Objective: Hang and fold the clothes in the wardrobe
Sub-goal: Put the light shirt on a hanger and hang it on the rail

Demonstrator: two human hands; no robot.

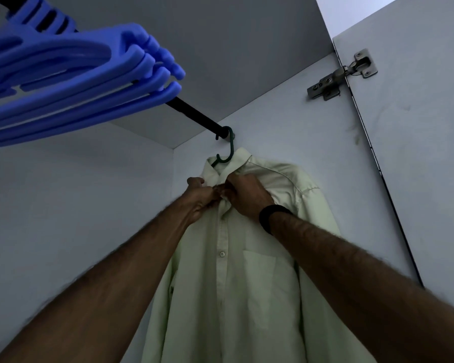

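A pale green button-up shirt (246,284) hangs on a dark green hanger (227,150), whose hook sits over the black wardrobe rail (194,113) at its far right end, close to the side wall. My left hand (202,197) pinches the shirt front just below the collar. My right hand (246,195), a black band on its wrist, grips the opposite edge of the collar opening. Both hands meet at the top button area, and my fingers hide the button itself.
Several empty blue plastic hangers (76,74) hang bunched on the rail at the upper left, near my head. The open wardrobe door (417,153) with a metal hinge (343,74) stands at the right. White wardrobe walls enclose the shirt.
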